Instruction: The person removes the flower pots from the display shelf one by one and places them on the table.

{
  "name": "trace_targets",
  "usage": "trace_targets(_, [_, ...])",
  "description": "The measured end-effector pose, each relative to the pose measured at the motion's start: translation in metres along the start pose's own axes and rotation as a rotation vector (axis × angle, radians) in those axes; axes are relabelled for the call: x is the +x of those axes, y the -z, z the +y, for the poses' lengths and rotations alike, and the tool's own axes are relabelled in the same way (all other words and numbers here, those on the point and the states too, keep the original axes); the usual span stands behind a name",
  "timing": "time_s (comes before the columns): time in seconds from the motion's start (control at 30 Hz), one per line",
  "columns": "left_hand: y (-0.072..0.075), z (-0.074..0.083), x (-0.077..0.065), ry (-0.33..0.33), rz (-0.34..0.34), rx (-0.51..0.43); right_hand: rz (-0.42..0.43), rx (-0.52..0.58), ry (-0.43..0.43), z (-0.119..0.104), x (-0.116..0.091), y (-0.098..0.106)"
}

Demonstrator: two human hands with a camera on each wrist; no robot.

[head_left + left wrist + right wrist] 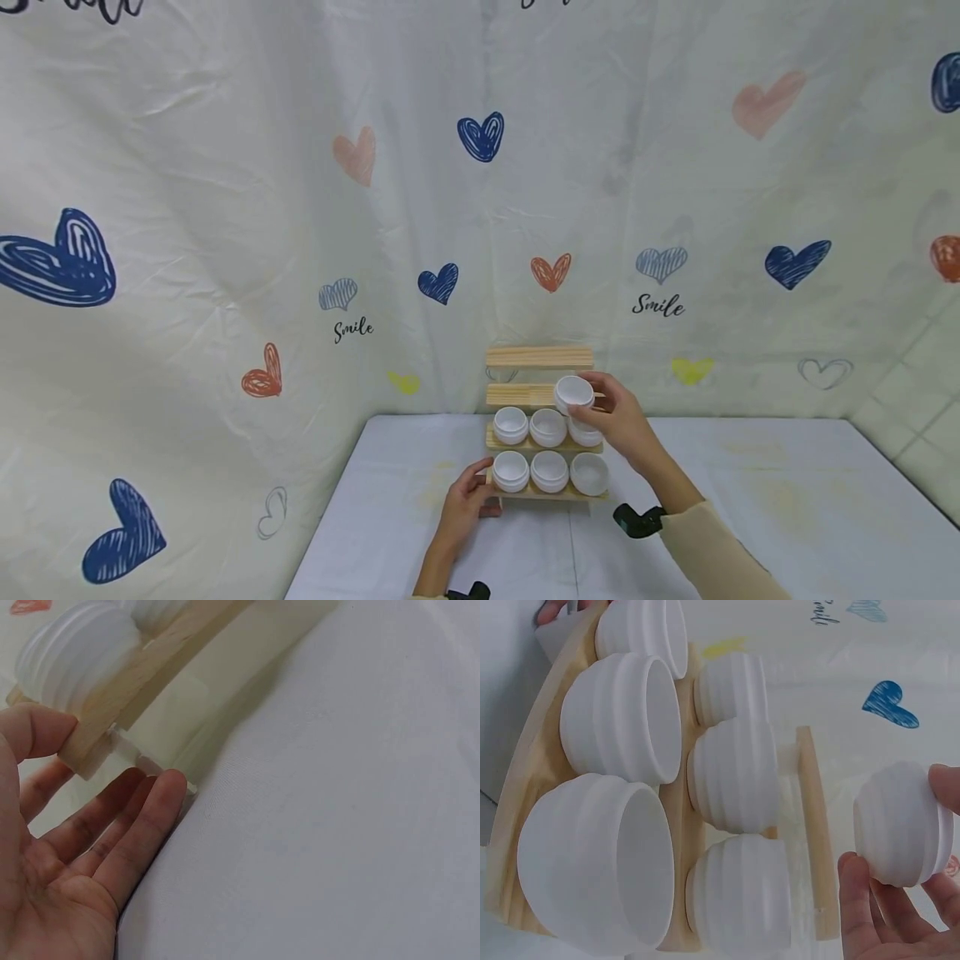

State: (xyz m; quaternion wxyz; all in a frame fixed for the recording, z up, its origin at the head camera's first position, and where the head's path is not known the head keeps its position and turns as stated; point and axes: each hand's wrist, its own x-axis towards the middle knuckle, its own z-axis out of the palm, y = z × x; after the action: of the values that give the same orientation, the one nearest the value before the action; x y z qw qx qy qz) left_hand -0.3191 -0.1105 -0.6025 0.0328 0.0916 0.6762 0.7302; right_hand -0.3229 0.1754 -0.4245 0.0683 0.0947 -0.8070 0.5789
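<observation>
A tiered wooden stand [525, 395] rises from the table, with small white ribbed pots on its two lower tiers. Three pots, among them a left one [511, 472], line the bottom tier. Three more, including a middle one [548, 427], fill the tier above; the hand and raised pot partly cover the rightmost. My left hand [463, 507] pinches the left end of the bottom board [94, 746]. My right hand [624, 419] holds another white pot [900, 825] between thumb and fingers, at the right of the third tier. Whether this pot touches the board I cannot tell.
The stand is on a white-covered table [750, 517], close to its back edge. A pale curtain [600, 167] printed with hearts hangs right behind. The stand's top board [540, 358] bears no pots. White tiles [930, 400] show at far right.
</observation>
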Motion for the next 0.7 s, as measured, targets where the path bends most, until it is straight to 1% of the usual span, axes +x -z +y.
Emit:
trace_targets(0.3, [0.0,-0.003,0.001,-0.012,-0.003,0.004,0.028,-0.005,0.018,0.002,-0.004,0.012])
trace_targets(0.5, [0.001,-0.003,0.0,-0.02,-0.012,0.006,0.046,-0.022,-0.012,0.004,-0.005,0.021])
trace_targets(0.63, [0.001,-0.001,-0.001,-0.034,-0.022,0.005,0.051,-0.028,-0.029,0.01,-0.004,0.027])
trace_targets(0.7, [0.001,0.0,-0.001,-0.028,-0.022,0.004,0.055,-0.029,-0.037,0.014,-0.005,0.031])
